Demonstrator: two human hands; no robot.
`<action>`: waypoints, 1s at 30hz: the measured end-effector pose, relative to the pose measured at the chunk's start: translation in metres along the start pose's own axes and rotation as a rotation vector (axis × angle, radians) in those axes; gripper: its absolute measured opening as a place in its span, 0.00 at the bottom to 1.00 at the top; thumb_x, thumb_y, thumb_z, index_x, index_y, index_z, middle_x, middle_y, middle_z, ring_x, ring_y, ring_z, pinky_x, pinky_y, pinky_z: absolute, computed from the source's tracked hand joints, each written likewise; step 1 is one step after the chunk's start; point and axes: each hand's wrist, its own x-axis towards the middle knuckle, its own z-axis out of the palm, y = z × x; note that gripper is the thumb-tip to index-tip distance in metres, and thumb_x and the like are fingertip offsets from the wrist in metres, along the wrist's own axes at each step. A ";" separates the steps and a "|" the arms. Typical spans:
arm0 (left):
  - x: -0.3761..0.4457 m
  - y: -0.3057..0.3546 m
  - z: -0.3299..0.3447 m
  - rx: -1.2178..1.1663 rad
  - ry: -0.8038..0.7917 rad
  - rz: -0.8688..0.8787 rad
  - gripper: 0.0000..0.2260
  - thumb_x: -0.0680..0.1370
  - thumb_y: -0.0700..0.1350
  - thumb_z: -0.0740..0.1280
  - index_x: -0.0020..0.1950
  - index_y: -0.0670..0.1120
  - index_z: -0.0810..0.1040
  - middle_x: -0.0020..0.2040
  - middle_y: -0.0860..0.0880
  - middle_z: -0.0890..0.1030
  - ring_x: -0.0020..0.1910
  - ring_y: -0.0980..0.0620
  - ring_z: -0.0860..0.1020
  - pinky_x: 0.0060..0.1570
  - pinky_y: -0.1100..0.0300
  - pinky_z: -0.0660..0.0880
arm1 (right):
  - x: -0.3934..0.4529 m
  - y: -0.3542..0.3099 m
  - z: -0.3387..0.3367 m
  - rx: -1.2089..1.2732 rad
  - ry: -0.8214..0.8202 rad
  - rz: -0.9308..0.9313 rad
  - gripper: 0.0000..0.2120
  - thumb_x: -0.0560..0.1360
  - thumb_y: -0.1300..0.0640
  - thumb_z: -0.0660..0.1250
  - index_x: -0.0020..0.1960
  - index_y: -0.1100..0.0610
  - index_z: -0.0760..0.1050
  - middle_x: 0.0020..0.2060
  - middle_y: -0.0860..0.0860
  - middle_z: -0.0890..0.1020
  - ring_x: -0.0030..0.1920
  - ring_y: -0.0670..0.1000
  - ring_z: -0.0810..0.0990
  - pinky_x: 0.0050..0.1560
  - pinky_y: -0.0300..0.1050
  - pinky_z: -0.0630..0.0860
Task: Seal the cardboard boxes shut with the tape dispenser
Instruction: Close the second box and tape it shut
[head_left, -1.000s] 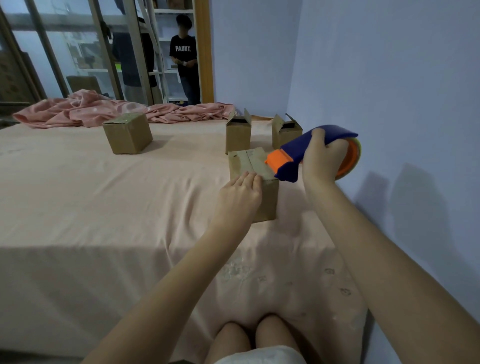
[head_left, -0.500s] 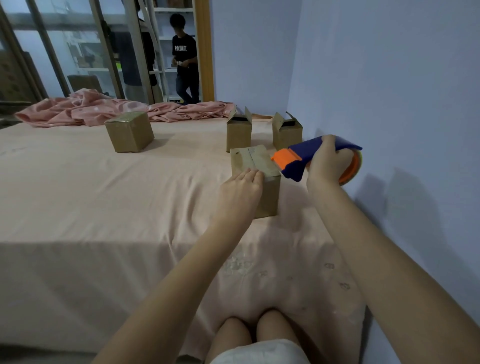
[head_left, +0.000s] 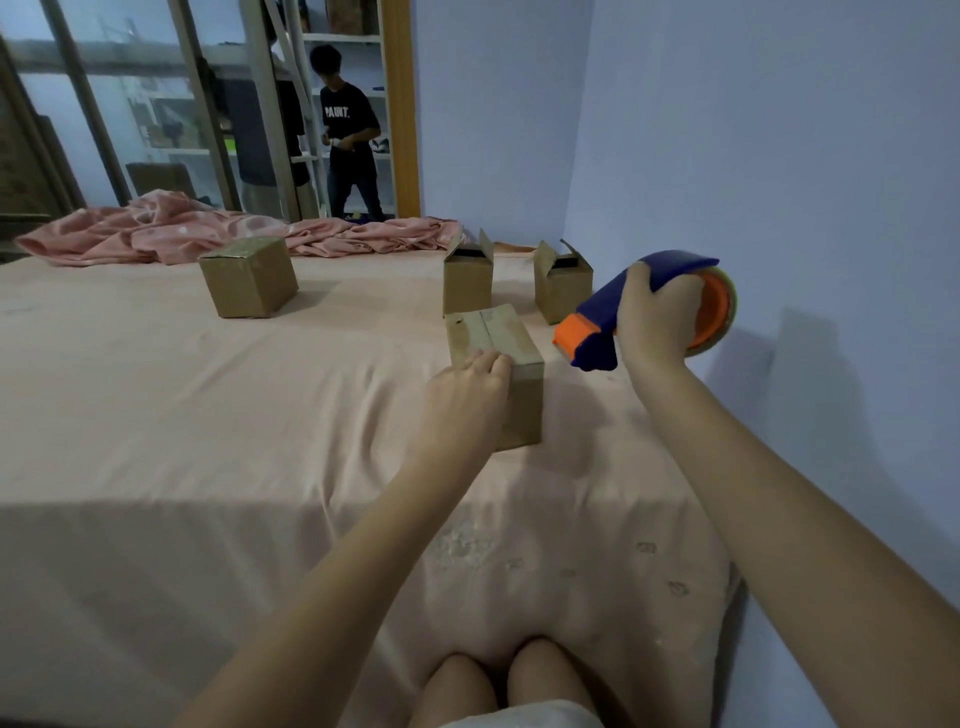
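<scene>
- A bed under a pale pink sheet carries the work; a crumpled pink blanket lies along its far edge, and a person in a dark T-shirt stands in the doorway beyond.
- A closed cardboard box sits alone at the far left of the bed, its top apparently shut; whether tape runs across it cannot be told.
- The nearest box, flaps folded flat with the centre seam showing, stands just ahead of the person's knees. The left hand presses on its near top edge, fingers fairly straight and together, steadying it.
- Two open boxes wait behind it near the wall, one box with raised flaps and a second open box to its right, both unsealed.
- The tape dispenser, blue with an orange nose and roll, hangs in the air just right of the nearest box, apart from it. The right hand grips it around the body beside the roll.
- The small boxes look light and likely to slide on the soft sheet, so holding one down by the top while the dispenser is drawn along the seam seems wise; the thin flaps could buckle under heavy pressure.
</scene>
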 end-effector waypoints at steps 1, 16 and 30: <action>0.002 0.002 0.000 -0.021 0.002 -0.008 0.15 0.80 0.48 0.61 0.66 0.48 0.69 0.62 0.50 0.76 0.55 0.49 0.77 0.41 0.59 0.70 | -0.001 0.002 0.000 -0.040 -0.010 -0.036 0.09 0.77 0.54 0.59 0.48 0.60 0.65 0.35 0.49 0.73 0.38 0.51 0.75 0.39 0.45 0.71; 0.022 0.024 -0.002 0.249 -0.108 0.067 0.15 0.81 0.47 0.61 0.67 0.47 0.67 0.51 0.46 0.74 0.44 0.47 0.77 0.33 0.57 0.66 | 0.010 -0.012 0.022 -0.480 -0.163 -0.181 0.15 0.78 0.54 0.56 0.58 0.65 0.65 0.38 0.52 0.75 0.37 0.53 0.74 0.34 0.42 0.63; 0.027 0.028 0.001 0.243 -0.168 0.060 0.19 0.81 0.49 0.61 0.70 0.46 0.66 0.54 0.43 0.74 0.51 0.44 0.77 0.36 0.55 0.68 | 0.023 -0.020 0.042 -0.669 -0.356 -0.111 0.15 0.78 0.55 0.58 0.60 0.62 0.63 0.43 0.54 0.74 0.40 0.55 0.74 0.38 0.46 0.66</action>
